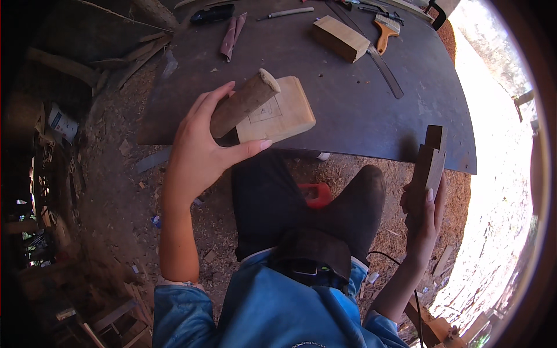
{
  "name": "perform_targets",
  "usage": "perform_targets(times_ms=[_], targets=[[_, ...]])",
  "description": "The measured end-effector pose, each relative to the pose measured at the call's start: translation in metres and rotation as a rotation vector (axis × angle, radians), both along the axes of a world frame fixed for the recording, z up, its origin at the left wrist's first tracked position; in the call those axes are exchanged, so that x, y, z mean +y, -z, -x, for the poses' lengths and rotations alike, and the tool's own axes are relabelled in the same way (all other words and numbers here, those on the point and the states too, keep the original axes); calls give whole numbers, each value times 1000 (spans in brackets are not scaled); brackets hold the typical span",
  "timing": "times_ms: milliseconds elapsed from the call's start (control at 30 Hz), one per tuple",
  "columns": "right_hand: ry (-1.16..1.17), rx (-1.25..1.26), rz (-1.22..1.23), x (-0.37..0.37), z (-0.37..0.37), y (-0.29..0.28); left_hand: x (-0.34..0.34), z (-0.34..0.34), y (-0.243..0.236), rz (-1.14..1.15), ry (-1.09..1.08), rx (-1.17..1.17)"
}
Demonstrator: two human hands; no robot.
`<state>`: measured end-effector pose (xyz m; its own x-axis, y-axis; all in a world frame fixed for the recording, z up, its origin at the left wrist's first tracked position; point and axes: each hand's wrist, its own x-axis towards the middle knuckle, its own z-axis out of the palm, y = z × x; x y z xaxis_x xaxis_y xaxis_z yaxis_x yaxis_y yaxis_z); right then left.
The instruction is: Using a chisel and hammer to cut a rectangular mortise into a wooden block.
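My left hand (204, 130) reaches over the table's near edge. Its thumb lies along the near side of a pale wooden block (296, 113) with pencilled lines on top, and its fingers curl round toward the far side. Between thumb and fingers a round, bark-brown length of wood (246, 104) with a pale cut end slants across the block. The block's left end is hidden by the hand and round wood. Off to the right, beyond the table's near edge, my right hand (428, 209) is closed around a dark piece of wood (428, 165) with a stepped upper end, held upright.
On the dark table (360, 124) lie another wooden block (340, 37), a metal ruler (386, 75), a paintbrush (386, 33), a slim-handled tool (286, 13) and a rolled reddish sheet (233, 37). A red object (315, 195) stands between my legs. Wood shavings cover the floor (125, 191).
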<state>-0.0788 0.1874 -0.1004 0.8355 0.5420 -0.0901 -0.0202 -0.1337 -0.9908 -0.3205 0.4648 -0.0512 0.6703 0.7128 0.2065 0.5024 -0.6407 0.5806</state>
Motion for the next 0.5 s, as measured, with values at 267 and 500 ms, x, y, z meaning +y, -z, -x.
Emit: perform_targets(times_ms=[267,500], targets=[[-1,-3,4,5,3,1,-53,-6,0,-4,-290,-44],[-56,-24,4,4,-1,5,-71,8,6,-95,-117,-190]])
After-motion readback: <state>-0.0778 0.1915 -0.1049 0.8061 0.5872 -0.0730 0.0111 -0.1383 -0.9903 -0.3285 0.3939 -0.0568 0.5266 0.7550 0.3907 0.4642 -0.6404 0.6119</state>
